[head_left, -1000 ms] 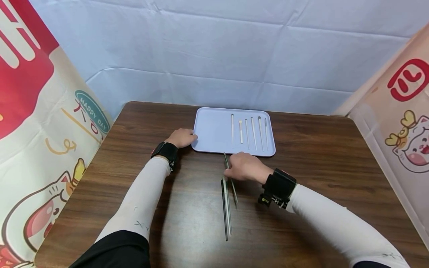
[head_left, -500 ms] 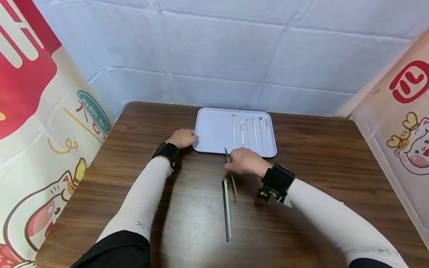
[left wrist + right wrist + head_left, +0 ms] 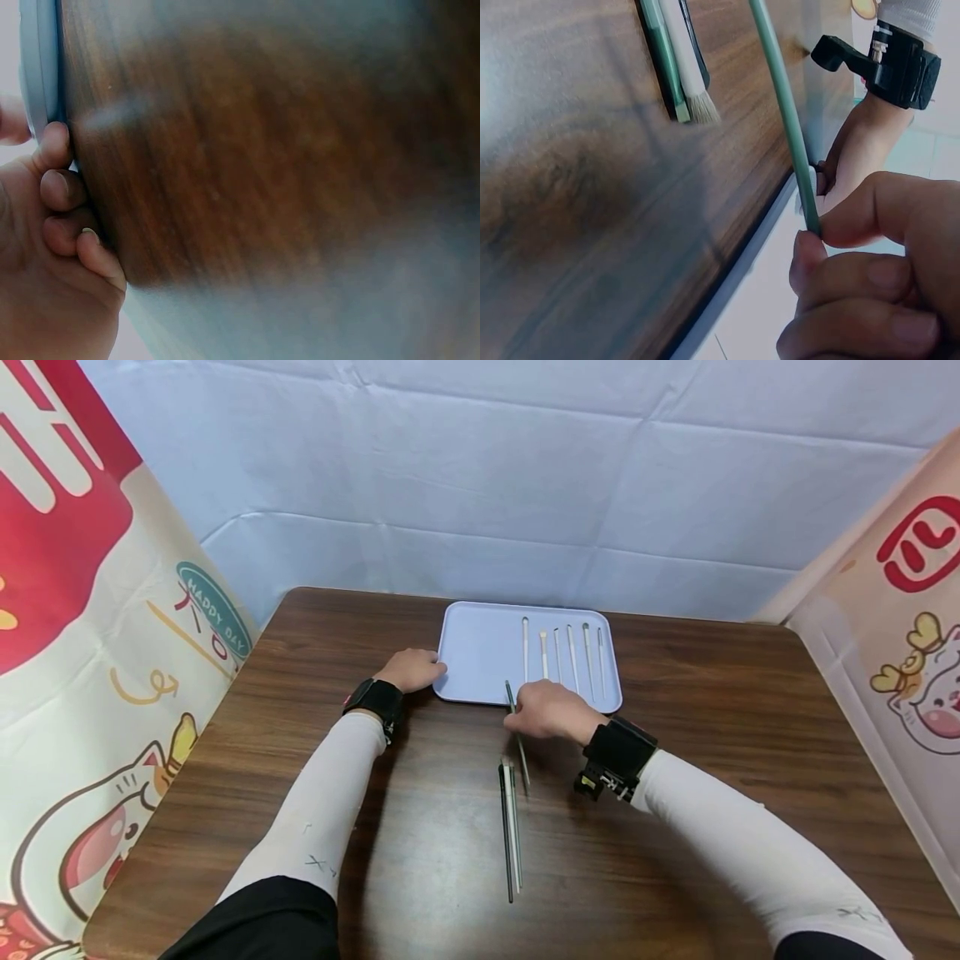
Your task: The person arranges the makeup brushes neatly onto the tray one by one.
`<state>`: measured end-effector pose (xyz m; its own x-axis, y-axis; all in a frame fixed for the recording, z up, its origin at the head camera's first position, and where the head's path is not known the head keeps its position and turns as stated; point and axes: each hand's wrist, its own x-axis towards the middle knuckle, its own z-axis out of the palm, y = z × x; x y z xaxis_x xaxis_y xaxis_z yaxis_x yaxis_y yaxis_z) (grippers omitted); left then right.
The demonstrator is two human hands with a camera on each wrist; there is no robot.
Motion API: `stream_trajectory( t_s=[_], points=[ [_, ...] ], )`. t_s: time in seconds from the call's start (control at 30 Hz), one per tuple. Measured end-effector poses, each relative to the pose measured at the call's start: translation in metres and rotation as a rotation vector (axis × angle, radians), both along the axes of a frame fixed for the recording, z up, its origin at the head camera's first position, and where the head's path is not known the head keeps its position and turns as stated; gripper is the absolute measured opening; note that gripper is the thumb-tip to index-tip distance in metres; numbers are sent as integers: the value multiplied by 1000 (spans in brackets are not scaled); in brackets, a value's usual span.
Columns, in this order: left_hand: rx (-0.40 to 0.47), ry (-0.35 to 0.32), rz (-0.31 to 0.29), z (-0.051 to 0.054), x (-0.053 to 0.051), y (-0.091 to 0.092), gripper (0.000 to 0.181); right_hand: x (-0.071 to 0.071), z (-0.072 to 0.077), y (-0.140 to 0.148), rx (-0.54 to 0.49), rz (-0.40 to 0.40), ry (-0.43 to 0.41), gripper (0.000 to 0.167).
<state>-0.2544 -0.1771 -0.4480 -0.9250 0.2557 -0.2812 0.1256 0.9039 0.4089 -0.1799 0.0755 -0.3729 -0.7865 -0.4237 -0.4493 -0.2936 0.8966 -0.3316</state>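
Our right hand (image 3: 551,710) pinches a slim green handle (image 3: 786,109) by the tray's (image 3: 480,652) seven o'clock edge; our left hand (image 3: 410,671) grips its nine o'clock rim. We'd best lower it gently, parallel to the brushes (image 3: 573,656).

The right grip (image 3: 553,710) sits farther forward than a second ago, covering more of the near rim of the tray (image 3: 480,652) in the head view. The slim green stick (image 3: 522,762) it pinches advances too: its far tip, earlier level with that rim, shows past it; its near end reaches less far down alongside the loose brushes (image 3: 513,835).
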Motion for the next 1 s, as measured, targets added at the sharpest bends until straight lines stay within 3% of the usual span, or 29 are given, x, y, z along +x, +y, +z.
stream_trajectory(
  t_s=[0.4,1.0],
  points=[
    [-1,3,-19,-8,-6,-4,50,-15,3,-7,2,-23,8,41],
    [9,-11,-5,-7,-6,-3,58,-43,-2,-9,-1,-8,24,49]
  ],
)
